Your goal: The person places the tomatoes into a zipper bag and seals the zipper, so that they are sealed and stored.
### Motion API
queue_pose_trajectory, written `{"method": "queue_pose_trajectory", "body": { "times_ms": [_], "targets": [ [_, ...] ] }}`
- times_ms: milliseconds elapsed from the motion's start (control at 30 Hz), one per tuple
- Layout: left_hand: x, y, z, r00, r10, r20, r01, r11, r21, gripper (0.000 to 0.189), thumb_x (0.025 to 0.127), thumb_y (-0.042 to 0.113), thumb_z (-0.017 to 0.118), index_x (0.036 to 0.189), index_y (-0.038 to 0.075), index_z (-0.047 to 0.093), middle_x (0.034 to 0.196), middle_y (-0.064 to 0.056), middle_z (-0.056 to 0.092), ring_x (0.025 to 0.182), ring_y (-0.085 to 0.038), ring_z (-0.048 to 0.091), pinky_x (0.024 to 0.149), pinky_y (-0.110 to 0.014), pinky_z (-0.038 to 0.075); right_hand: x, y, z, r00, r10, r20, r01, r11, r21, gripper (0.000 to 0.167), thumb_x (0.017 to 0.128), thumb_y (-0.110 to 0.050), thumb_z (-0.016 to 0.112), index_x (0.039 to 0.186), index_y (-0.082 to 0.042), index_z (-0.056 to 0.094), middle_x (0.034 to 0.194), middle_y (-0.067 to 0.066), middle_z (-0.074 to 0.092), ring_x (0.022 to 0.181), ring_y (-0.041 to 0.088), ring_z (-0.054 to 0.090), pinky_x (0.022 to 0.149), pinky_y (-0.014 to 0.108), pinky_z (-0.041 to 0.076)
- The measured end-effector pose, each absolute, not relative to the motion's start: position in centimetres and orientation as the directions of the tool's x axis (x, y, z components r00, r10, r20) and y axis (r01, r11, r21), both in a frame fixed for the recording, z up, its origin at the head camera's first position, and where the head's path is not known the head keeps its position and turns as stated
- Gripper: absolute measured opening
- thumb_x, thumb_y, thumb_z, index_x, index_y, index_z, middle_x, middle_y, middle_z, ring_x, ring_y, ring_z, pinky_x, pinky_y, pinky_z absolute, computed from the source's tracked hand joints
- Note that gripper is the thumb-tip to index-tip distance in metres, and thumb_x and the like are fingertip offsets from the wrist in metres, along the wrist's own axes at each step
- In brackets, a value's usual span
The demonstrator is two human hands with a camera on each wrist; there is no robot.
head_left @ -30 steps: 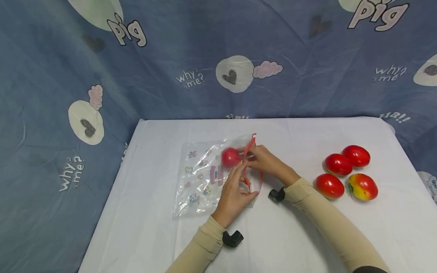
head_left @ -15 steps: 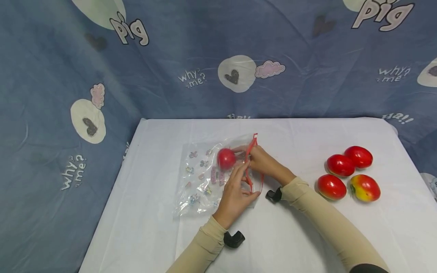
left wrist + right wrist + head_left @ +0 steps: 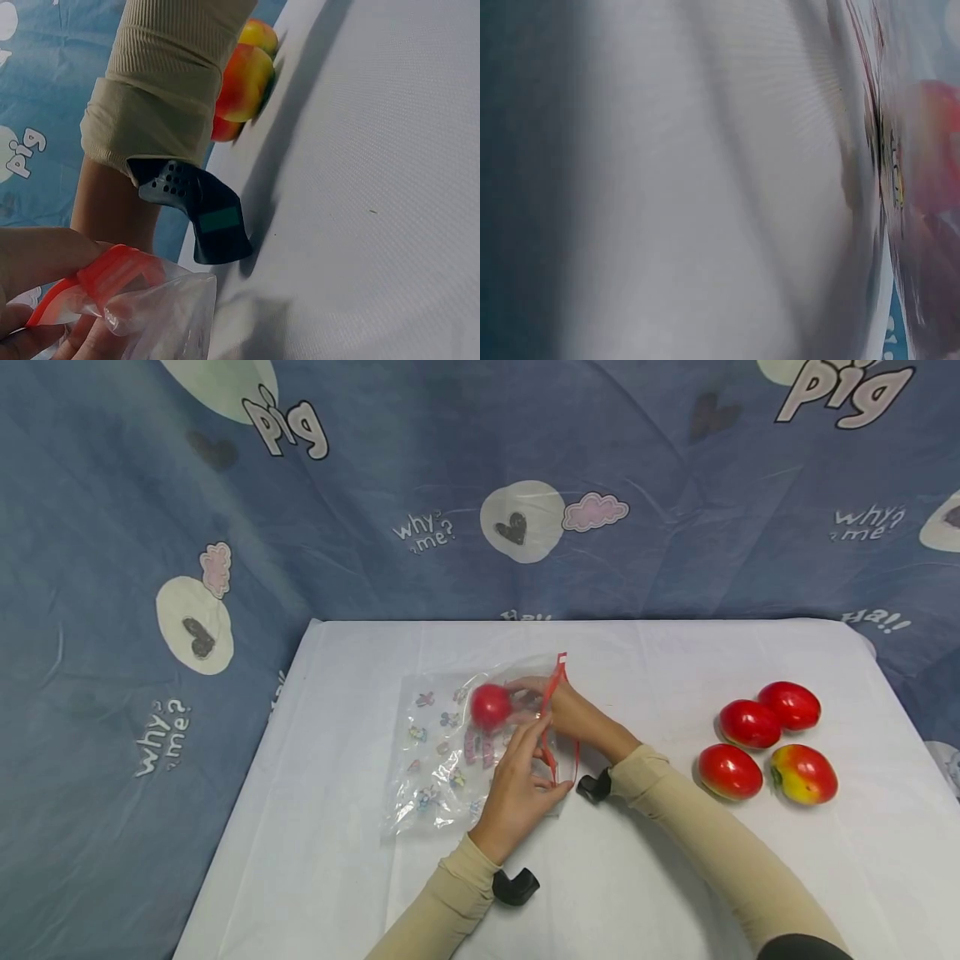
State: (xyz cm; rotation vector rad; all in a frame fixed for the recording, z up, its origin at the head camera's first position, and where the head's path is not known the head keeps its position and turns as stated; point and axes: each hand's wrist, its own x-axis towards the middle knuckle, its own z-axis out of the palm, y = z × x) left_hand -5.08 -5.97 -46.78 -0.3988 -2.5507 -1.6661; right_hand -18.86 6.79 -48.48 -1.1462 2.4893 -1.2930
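At the fingertips of the right hand (image 3: 564, 706), inside the clear bag (image 3: 431, 768): a red fruit (image 3: 491, 706). Through the film, cannot tell how far those fingers are spread or whether they grip it. Left hand (image 3: 517, 777) pinches the red rim (image 3: 561, 667). Risk: right wrist catching on the rim when pulled out could drag bag and fruit along; a slack left pinch might let the opening collapse. Count: one bag, one red fruit inside, four loose fruits (image 3: 750, 723) right of the right hand, two hands.

The blue backdrop (image 3: 375, 460) reads "pig", "why? me?" and "Ha!!".
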Motion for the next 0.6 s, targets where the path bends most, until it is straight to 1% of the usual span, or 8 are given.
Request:
{"method": "queue_pose_trajectory", "body": {
  "times_ms": [100, 233, 333, 433, 600],
  "targets": [
    [-5.07, -5.99, -46.77, -0.964, 0.179, 0.197, 0.252, 0.378, 0.891, 0.095, 0.074, -0.008, 0.087, 0.156, 0.008, 0.042, 0.141, -0.01, 0.052, 0.103, -0.023, 0.06, 0.069, -0.015, 0.061, -18.85, 6.51, -48.5, -0.715, -0.662, 0.226, -0.56, 0.348, -0.752, 0.048, 0.087, -0.013, 0.082, 0.132, -0.003, 0.068, 0.126, 0.013, 0.073, 0.116, 0.031, 0.07, 0.104, 0.049, 0.055],
    [-5.09, -5.99, -46.84, -0.964, 0.18, 0.197, 0.254, 0.383, 0.888, 0.095, 0.074, -0.007, 0.087, 0.156, 0.009, 0.042, 0.145, -0.008, 0.051, 0.104, -0.023, 0.06, 0.069, -0.015, 0.061, -18.95, 6.14, -48.52, -0.732, -0.657, 0.182, -0.499, 0.335, -0.8, 0.05, 0.087, -0.011, 0.082, 0.134, -0.005, 0.067, 0.128, 0.012, 0.072, 0.113, 0.032, 0.07, 0.101, 0.048, 0.057],
    [-5.08, -5.97, -46.86, -0.964, 0.179, 0.198, 0.254, 0.384, 0.888, 0.095, 0.074, -0.007, 0.087, 0.156, 0.009, 0.042, 0.146, -0.008, 0.05, 0.104, -0.023, 0.061, 0.069, -0.016, 0.061, -18.98, 6.03, -48.48, -0.739, -0.658, 0.142, -0.459, 0.337, -0.822, 0.051, 0.088, -0.01, 0.081, 0.136, -0.006, 0.065, 0.131, 0.012, 0.071, 0.114, 0.031, 0.07, 0.102, 0.048, 0.057],
    [-5.06, -5.98, -46.89, -0.963, 0.183, 0.2, 0.257, 0.386, 0.886, 0.094, 0.075, -0.007, 0.087, 0.156, 0.009, 0.042, 0.147, -0.008, 0.05, 0.104, -0.023, 0.061, 0.069, -0.016, 0.061, -19.11, 6.07, -48.53, -0.732, -0.669, 0.131, -0.456, 0.338, -0.823, 0.049, 0.091, -0.012, 0.078, 0.138, -0.007, 0.064, 0.132, 0.012, 0.07, 0.115, 0.031, 0.069, 0.103, 0.048, 0.057],
    [-5.01, -6.01, -46.96, -0.959, 0.19, 0.209, 0.268, 0.387, 0.882, 0.093, 0.075, -0.007, 0.087, 0.155, 0.008, 0.042, 0.147, -0.009, 0.05, 0.103, -0.023, 0.061, 0.069, -0.015, 0.061, -19.38, 6.2, -48.83, -0.71, -0.684, 0.169, -0.493, 0.31, -0.813, 0.043, 0.097, -0.013, 0.071, 0.138, -0.004, 0.062, 0.126, 0.014, 0.072, 0.112, 0.03, 0.071, 0.102, 0.047, 0.056]
  ]
}}
